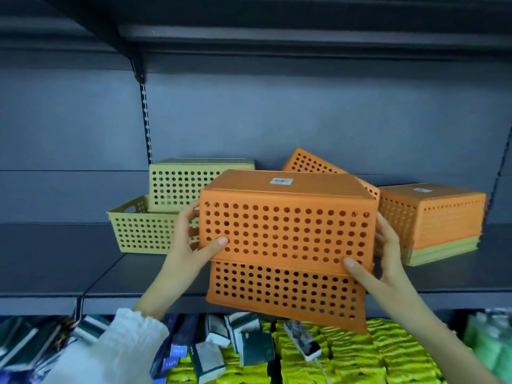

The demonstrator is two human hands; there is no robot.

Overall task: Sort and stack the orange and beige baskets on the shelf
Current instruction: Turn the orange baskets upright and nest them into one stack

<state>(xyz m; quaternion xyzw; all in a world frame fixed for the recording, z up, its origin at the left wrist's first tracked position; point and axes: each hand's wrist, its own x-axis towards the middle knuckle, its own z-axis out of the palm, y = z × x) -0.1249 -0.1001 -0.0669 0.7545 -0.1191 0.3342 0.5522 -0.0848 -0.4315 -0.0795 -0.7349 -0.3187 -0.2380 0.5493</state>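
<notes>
I hold an upside-down orange basket (pixel 285 225) in front of the shelf, nested over a second orange basket (pixel 285 292) that sticks out below it. My left hand (pixel 191 245) grips its left end, thumb on the front wall. My right hand (pixel 382 256) grips its right end. Behind it leans another orange basket (pixel 307 162), tilted. At the right stands an upside-down stack of orange baskets (pixel 440 214) over beige ones (pixel 443 252). At the left an upright beige basket (pixel 138 231) carries an upside-down beige basket (pixel 177 187).
The dark grey shelf board (pixel 69 261) runs across the view, with an upper shelf (pixel 277 37) overhead and a slotted upright (pixel 146 120) at the back. Below the shelf edge lie boxed goods (pixel 210 353), yellow packets (pixel 352 356) and green packets (pixel 490 345).
</notes>
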